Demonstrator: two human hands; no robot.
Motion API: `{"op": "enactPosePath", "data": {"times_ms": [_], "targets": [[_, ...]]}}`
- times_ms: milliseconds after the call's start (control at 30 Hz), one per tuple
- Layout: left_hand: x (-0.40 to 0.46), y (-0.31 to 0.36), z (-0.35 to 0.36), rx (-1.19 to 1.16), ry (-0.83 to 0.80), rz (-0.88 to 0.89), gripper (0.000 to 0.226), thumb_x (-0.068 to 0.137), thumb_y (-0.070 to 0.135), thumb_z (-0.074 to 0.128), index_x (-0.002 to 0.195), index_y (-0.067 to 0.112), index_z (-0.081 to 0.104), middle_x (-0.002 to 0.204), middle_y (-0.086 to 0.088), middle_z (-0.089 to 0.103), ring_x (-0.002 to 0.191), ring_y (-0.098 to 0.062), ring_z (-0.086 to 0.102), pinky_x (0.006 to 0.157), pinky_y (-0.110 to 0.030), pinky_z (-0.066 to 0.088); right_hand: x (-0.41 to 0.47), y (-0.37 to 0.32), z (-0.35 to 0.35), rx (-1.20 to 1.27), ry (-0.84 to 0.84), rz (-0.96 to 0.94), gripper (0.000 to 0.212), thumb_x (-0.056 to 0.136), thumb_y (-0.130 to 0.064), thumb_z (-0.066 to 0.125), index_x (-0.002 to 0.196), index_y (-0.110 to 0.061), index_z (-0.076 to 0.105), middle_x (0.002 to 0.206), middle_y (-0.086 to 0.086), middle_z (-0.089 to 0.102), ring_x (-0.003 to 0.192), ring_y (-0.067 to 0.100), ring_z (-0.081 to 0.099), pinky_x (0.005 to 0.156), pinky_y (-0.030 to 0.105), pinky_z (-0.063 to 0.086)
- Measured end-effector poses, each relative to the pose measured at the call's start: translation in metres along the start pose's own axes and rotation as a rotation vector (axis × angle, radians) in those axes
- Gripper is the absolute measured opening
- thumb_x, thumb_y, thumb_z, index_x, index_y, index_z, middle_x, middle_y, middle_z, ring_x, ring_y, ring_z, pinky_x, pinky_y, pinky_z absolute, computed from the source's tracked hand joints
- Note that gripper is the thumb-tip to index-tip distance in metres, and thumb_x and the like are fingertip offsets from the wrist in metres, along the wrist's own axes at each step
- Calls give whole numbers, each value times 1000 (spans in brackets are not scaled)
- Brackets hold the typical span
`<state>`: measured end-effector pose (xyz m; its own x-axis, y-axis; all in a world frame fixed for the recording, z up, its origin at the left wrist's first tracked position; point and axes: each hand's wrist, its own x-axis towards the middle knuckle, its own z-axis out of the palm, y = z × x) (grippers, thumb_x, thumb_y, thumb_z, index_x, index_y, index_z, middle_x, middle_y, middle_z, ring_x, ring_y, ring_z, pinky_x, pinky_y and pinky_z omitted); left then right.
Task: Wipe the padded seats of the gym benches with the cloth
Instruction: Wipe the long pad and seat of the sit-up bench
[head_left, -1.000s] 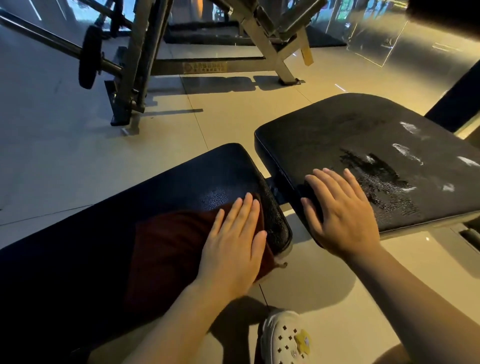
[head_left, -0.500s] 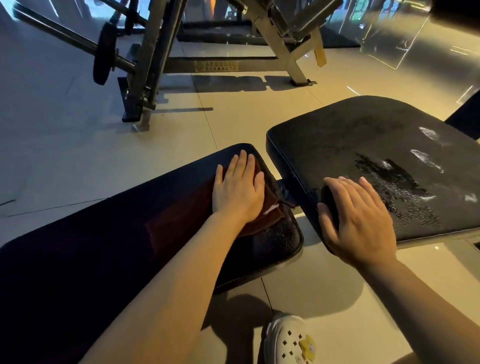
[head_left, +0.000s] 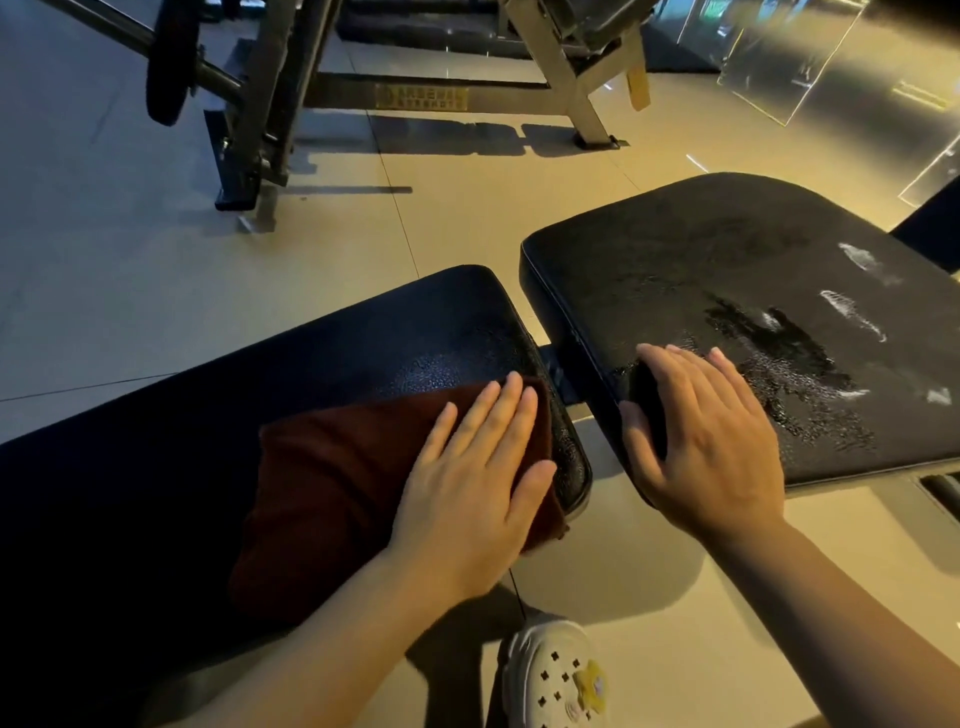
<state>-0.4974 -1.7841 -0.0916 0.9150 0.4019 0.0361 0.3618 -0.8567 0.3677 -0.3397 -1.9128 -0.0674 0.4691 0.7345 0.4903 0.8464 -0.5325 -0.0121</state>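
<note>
**Flat grip on cloth, second grip curled over pad edge**

The left grip (head_left: 470, 480) lies spread and flat, fingers straight and close together, palm pressing down on the cloth (head_left: 332, 488). The cloth is a dark rust-red towel with a soft, matte nap, folded into a thick, rough rectangle; its far corner sits under the fingertips, and its near edge hangs a little past the pad's side. It rests on the long seat pad (head_left: 208, 415), a black vinyl cushion with a pebbled grain and a rounded end, glossy where light catches it near the cloth.

The right grip (head_left: 701, 441) is on the near corner of the second pad (head_left: 675, 270), fingers laid over the top face and thumb wrapped down the side wall, clasping the rounded edge. This pad is wider, black, and of the same grained vinyl, with stitched piping along its rim. Wet, shiny patches and whitish streaks (head_left: 852, 314) mark its surface beyond the fingers.

The two pads stand just apart, a dark metal bracket showing in the gap. Below is a smooth, pale tiled floor (head_left: 156, 234) with thin grout lines. A white perforated clog (head_left: 558, 675) with a yellow charm stands near the bottom edge. Farther off is a steel rack frame (head_left: 566, 78) with a barbell and a round weight plate (head_left: 171, 57).
</note>
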Motion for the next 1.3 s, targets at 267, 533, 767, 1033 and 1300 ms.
{"op": "enactPosePath", "data": {"times_ms": [267, 533, 767, 1033, 1300], "targets": [[105, -65, -20, -32, 82, -405, 59, 104, 47, 12, 155, 19, 4, 163, 1, -2, 149, -13, -4, 120, -39, -5, -2, 3, 1, 6, 36, -26, 47, 92, -34, 43, 126, -4, 56, 118, 18, 66, 118, 33, 58, 115, 47, 28], [48, 4, -2, -19, 100, -242, 60, 99, 51, -3, 151, 22, -12, 161, 4, -15, 147, -11, -16, 119, -39, -11, -1, -1, -2, 2, 5, 1, 48, 93, -35, 44, 129, -6, 54, 122, 16, 64, 123, 32, 55, 116, 46, 26], [79, -6, -4, 42, 145, -220, 59, 102, 47, 9, 154, 20, -4, 162, 1, -10, 149, -13, -9, 118, -41, -10, -2, 1, 0, 6, 0, -16, 48, 94, -37, 44, 131, -7, 52, 126, 16, 62, 125, 30, 53, 118, 42, 22], [89, -9, -8, 20, 197, -296, 61, 103, 47, 8, 154, 16, -5, 163, -1, -8, 149, -14, -8, 118, -39, -9, -1, 2, -1, 4, 20, -26, 47, 94, -36, 42, 127, -6, 55, 121, 17, 65, 123, 31, 55, 118, 44, 22], [76, -9, -1, 26, 183, -194, 60, 103, 48, 13, 154, 23, -7, 162, 3, -12, 148, -12, -10, 114, -38, -15, -4, 4, 3, 27, 50, -44, 46, 95, -36, 43, 127, -6, 56, 122, 16, 64, 124, 31, 54, 118, 41, 19]]}}
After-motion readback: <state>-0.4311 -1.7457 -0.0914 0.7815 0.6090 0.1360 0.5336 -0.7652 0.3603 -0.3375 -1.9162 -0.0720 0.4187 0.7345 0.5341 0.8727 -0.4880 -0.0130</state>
